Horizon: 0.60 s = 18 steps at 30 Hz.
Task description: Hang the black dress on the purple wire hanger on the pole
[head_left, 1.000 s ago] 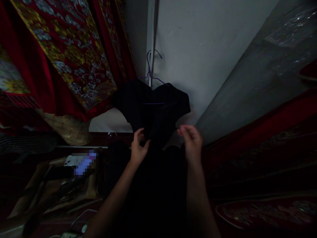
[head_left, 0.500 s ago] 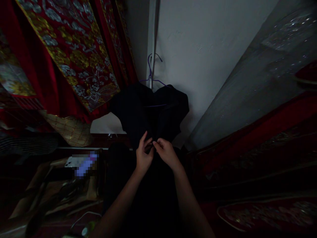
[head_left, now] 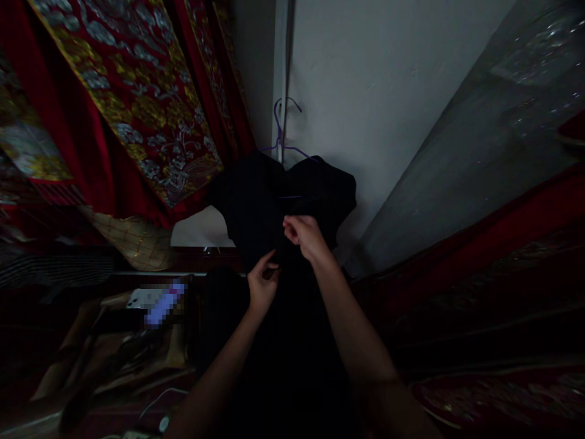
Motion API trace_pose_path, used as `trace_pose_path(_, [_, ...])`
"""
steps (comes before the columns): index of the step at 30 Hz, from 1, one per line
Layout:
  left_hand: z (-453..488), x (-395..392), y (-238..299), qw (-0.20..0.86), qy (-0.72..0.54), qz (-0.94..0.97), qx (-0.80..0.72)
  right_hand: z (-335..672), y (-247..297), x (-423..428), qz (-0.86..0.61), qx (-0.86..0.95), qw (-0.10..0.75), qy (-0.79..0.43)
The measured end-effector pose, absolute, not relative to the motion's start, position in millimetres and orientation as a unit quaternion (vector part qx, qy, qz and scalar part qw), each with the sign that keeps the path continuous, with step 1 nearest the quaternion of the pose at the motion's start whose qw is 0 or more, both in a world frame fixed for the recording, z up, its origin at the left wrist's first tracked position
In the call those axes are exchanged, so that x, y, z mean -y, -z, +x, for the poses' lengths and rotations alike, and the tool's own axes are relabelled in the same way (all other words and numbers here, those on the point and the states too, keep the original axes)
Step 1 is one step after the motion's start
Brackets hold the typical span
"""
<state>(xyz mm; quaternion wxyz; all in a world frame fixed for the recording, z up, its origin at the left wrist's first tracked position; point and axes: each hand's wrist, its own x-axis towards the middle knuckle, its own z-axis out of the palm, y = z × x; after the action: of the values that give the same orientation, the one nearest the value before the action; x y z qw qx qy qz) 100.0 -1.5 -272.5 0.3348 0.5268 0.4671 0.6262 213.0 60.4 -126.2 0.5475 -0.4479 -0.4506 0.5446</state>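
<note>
A black garment (head_left: 256,201) hangs on a purple wire hanger (head_left: 280,125) against the white wall, its lower part running down into shadow between my arms. My left hand (head_left: 261,281) pinches the dark cloth at the garment's middle. Higher up, my right hand (head_left: 305,235) is closed in a pinch on the front of the garment, just below the neckline. What exactly sits between those fingers is too dark to make out.
Red cloths with gold and silver embroidery (head_left: 137,103) hang at the left. A grey sheer fabric (head_left: 479,140) and red embroidered cloth (head_left: 493,262) slope down the right. A cluttered low surface with boxes (head_left: 114,347) and a white cable (head_left: 158,399) lies at lower left.
My right hand came in from the right to meet the left at the garment's middle, then rose along the front toward the neckline. The left hand stayed pinched on the cloth.
</note>
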Motion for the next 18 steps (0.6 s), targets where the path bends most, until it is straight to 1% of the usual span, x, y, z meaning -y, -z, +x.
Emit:
trace_pose_path(3, [100,-3,284,0.318,-0.589,0.568,-0.479,214,77,-95,-0.431,0.465,0.600,-0.488])
trace_pose_path(6, [95,-10,270,0.308,-0.527,0.641,-0.466,214,51,-104,-0.395,0.524,0.622,-0.428])
trace_pose_path(8, [88,-18,239,0.286,-0.494,0.695,-0.437,217,48,-97,-0.375,0.556,0.627,-0.396])
trace_pose_path(9, [84,-24,217,0.261,-0.497,0.714,-0.419,218,48,-92,-0.370,0.568,0.626,-0.386])
trace_pose_path(12, [74,-48,144,0.149,-0.575,0.725,-0.348,225,51,-82,-0.369,0.603,0.604,-0.368])
trace_pose_path(14, [71,-66,101,0.097,-0.575,0.747,-0.320,227,50,-81,-0.367,0.631,0.583,-0.357])
trace_pose_path(16, [71,-82,72,0.044,-0.553,0.774,-0.307,228,48,-83,-0.362,0.658,0.568,-0.337])
trace_pose_path(18, [74,-91,58,0.003,-0.534,0.786,-0.312,227,52,-87,-0.371,0.674,0.567,-0.294])
